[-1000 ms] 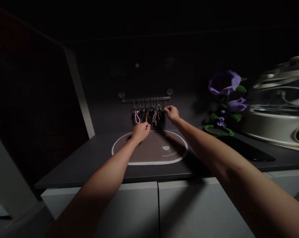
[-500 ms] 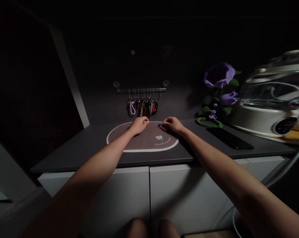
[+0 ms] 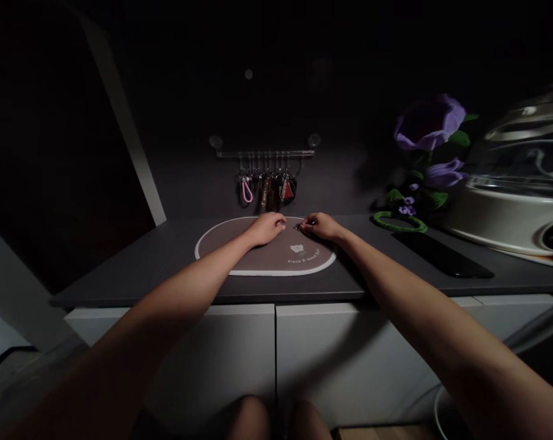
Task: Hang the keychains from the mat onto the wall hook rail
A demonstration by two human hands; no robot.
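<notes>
My left hand (image 3: 267,229) hovers over or rests on the brown oval mat (image 3: 225,252), fingers curled in; whatever they hold, if anything, is hidden. To its right, my right hand (image 3: 321,226) pinches a small keychain (image 3: 299,227) at the mat's back right. Its metal ring pokes out past the fingertips, and the rest is mostly covered by the hand. Behind both hands, a clear hook rail (image 3: 267,154) is fixed to the dark wall by suction cups. Several keychains hang from it, among them a pink loop (image 3: 247,190) and one with a red triangle (image 3: 288,190).
On the right of the dark counter (image 3: 134,260) lies a black phone-like slab (image 3: 441,253). Behind it are a green ring (image 3: 399,230) and purple knitted-looking flowers (image 3: 434,125). A white appliance with a clear lid (image 3: 509,214) stands at the far right. White cabinet doors (image 3: 230,360) are below.
My left hand has shifted slightly right, closer to my right hand. The keychain's red part, visible before, is now covered by my right hand. The view has tilted down and shifted a little.
</notes>
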